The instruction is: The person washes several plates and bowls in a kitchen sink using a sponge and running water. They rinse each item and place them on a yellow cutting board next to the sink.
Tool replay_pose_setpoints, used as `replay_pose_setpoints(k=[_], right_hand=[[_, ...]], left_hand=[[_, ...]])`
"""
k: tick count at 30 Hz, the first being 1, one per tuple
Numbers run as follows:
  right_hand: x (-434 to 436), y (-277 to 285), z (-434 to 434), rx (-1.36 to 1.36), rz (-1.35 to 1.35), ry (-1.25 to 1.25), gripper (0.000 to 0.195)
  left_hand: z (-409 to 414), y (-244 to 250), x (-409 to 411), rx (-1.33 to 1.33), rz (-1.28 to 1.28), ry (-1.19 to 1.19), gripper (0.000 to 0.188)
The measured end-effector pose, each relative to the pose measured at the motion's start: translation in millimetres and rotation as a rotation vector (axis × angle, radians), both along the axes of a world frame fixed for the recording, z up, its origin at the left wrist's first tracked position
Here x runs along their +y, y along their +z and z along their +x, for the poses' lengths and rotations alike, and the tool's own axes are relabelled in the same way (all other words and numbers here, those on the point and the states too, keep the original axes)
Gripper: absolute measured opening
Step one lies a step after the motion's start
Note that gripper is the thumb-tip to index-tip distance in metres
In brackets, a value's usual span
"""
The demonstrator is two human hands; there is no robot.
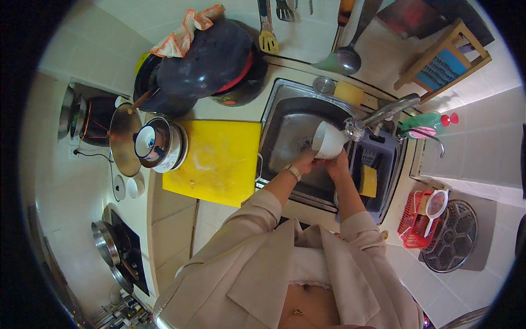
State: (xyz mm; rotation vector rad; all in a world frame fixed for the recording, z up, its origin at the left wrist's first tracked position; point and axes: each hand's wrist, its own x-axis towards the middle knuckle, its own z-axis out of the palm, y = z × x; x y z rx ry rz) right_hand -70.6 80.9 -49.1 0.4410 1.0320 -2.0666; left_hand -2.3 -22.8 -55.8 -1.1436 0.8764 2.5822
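Observation:
A white bowl (328,140) is tilted over the left basin of the steel sink (283,88), under the tap (354,128). My left hand (304,162) grips its lower left side, a watch on the wrist. From the right, my right hand (337,164) holds the same bowl, and the fingers of both hands are partly hidden beneath it. The basin floor below looks wet. In the right basin sits a grey plastic basket (380,150) with a yellow sponge (368,181) inside.
Left of the sink lies a yellow cutting board (224,160), with stacked bowls and plates (164,144) at its left edge. Pans and a pot (205,57) crowd the back. A green detergent bottle (423,122) stands behind the right basin; a red basket (415,220) is to the right.

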Motion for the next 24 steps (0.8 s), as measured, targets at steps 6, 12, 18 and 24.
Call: replay_pose_setpoints(k=[6, 12, 18, 24], right_hand=[[1.4, 7.7, 9.0, 0.267, -0.174, -0.027, 0.046], [16.3, 30.8, 5.7, 0.356, 0.3, 0.172, 0.049], [39.0, 48.7, -0.4, 0.327, 0.509, 0.37, 0.05], [34.0, 44.7, 4.0, 0.899, 0.764, 0.228, 0.047]], left_hand=[[-14.5, 4.8, 6.6, -0.081, -0.867, 0.074, 0.024], [-6.7, 24.1, 12.7, -0.045, -1.195, -0.073, 0.033], [-3.0, 0.2, -12.4, -0.009, -1.109, -0.453, 0.027], [-6.3, 18.2, -6.3, 0.06, -1.286, -0.307, 0.026]])
